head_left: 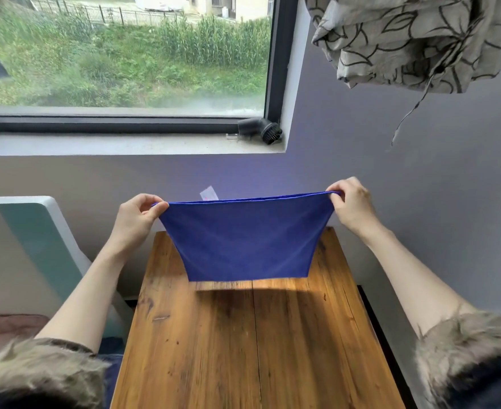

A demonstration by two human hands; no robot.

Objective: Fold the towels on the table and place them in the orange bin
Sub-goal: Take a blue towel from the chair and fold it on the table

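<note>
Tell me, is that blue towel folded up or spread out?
Spread out: the blue towel hangs stretched between the left hand and right hand, each pinching a top corner. Whether it is doubled over, I cannot tell.

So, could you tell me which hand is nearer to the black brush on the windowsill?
Right. The right hand is below the black brush, slightly rightward; the left hand is farther, down-left.

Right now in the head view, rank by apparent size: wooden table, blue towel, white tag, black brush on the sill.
1. wooden table, largest, though it is nearest the camera
2. blue towel, held up by the left hand and right hand
3. black brush
4. white tag, only partly visible behind the towel's top edge
</note>
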